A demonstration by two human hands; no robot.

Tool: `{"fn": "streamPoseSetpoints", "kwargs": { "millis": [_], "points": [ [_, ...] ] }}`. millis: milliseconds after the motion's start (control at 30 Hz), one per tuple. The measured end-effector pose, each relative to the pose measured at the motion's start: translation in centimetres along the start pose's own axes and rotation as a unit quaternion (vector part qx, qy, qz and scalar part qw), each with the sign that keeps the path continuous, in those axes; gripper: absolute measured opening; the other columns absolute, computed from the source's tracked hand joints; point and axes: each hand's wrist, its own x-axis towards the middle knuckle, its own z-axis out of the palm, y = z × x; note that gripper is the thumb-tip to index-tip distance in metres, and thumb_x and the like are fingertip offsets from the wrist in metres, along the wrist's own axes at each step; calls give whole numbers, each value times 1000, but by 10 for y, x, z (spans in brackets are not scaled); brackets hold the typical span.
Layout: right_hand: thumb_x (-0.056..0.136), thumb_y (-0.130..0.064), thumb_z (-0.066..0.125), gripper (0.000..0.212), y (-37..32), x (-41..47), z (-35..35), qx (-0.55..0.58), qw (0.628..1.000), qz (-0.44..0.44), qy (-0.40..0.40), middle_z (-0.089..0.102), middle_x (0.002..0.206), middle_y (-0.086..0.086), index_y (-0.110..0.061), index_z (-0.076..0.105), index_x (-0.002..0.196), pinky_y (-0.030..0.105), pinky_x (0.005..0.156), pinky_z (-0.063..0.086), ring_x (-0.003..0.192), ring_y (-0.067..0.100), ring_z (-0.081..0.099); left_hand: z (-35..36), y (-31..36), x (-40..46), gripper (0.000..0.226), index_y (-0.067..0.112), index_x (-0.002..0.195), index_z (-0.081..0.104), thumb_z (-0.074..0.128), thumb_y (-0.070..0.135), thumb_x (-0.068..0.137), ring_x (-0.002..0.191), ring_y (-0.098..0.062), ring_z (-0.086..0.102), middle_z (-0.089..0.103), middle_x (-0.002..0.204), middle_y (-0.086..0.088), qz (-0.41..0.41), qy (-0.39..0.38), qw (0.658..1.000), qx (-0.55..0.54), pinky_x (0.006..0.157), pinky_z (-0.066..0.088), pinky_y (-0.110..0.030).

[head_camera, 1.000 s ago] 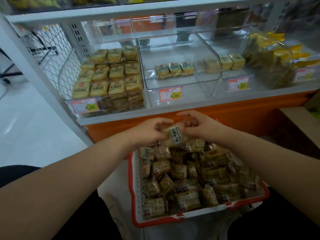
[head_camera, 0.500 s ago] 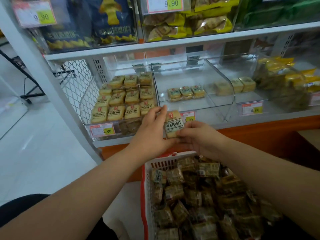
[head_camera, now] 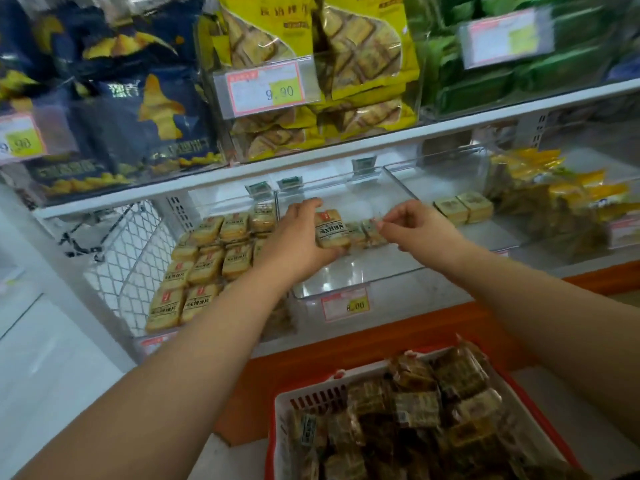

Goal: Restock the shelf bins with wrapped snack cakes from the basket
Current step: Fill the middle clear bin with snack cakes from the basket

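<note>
Now left hand has carried the yellow wrapped snack cake up from the red-rimmed basket into the clear middle bin, still gripping it; right hand pinches a small cake there.

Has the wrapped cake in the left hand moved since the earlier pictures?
Yes. The cake, gripped by the left hand, went from above the basket up into the middle clear bin.

A price tag on the clear bin of yellow packets on the upper shelf reads 9.90, and a partly cut-off tag at the far left edge shows a similar blurred figure. The tag on the front of the middle lower bin reads 8.00. The wrapped cake held by the left hand carries a dark band of Chinese characters, too blurred to read surely.
</note>
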Motion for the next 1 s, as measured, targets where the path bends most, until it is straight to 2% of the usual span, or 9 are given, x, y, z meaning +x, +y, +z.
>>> {"fn": "streamPoseSetpoints", "kwargs": {
  "millis": [100, 167, 300, 400, 500, 633, 767, 900, 1000],
  "points": [
    [91, -33, 67, 21, 20, 12, -2, -2, 1000, 6, 2, 58, 85, -5, -16, 58, 101, 23, 68, 45, 80, 12, 56, 1, -17, 43, 98, 26, 149, 30, 74, 65, 71, 134, -34, 39, 43, 150, -7, -18, -52, 988, 147, 102, 40, -43],
    [90, -32, 67, 19, 31, 15, 4, -19, 1000, 3, -6, 56, 83, -10, -18, 57, 98, 18, 62, 39, 77, 8, 54, 5, -27, 63, 96, 25, 148, 33, 69, 71, 72, 137, -34, 34, 43, 150, -9, -42, -99, 971, 214, 102, 39, -41],
    [91, -32, 65, 14, 38, 21, 21, -9, 999, -5, -42, 55, 83, -9, -24, 54, 94, 21, 59, 38, 76, 9, 52, 20, -29, 86, 79, 25, 128, 52, 62, 79, 71, 117, -30, 52, 58, 129, -8, -34, -124, 937, 323, 79, 42, -37],
    [90, -30, 67, 13, 37, 26, 26, 20, 999, -7, -42, 54, 81, -11, -26, 54, 92, 19, 57, 35, 73, 4, 52, 30, -22, 98, 78, 20, 126, 50, 64, 75, 73, 117, -30, 52, 58, 126, -10, -31, -142, 917, 371, 79, 39, -37],
    [91, -26, 65, 11, 39, 29, 22, 43, 998, -6, -34, 54, 81, -14, -27, 55, 91, 16, 59, 35, 74, 0, 51, 40, -22, 102, 82, 14, 135, 40, 68, 65, 78, 123, -31, 48, 54, 131, -14, -67, -195, 896, 394, 82, 37, -36],
    [91, -28, 65, 9, 47, 28, 11, 36, 999, -5, -25, 54, 80, -13, -24, 57, 93, 17, 59, 36, 74, 2, 51, 53, -27, 100, 75, 12, 140, 41, 67, 55, 85, 127, -31, 44, 49, 137, -16, -103, -227, 876, 413, 97, 41, -36],
    [91, -30, 65, 10, 50, 25, 5, 35, 999, 4, -21, 54, 80, -10, -25, 56, 90, 19, 59, 36, 74, 4, 51, 64, -24, 94, 58, 9, 149, 38, 54, 22, 95, 140, -35, 32, 26, 155, -15, -159, -256, 861, 409, 110, 34, -46],
    [90, -32, 66, 12, 48, 24, 5, 24, 1000, 5, -19, 56, 82, -10, -29, 55, 86, 20, 59, 37, 76, 5, 53, 84, -18, 80, 51, 5, 145, 39, 49, 13, 96, 134, -37, 37, 35, 149, -20, -149, -252, 870, 397, 106, 39, -53],
    [90, -34, 65, 11, 46, 21, 8, 19, 999, 2, -28, 58, 84, -10, -32, 54, 86, 20, 60, 38, 78, 4, 54, 91, -18, 76, 50, 4, 145, 40, 47, 16, 97, 134, -37, 42, 39, 150, -21, -169, -264, 878, 362, 108, 40, -49]
  ]
}}
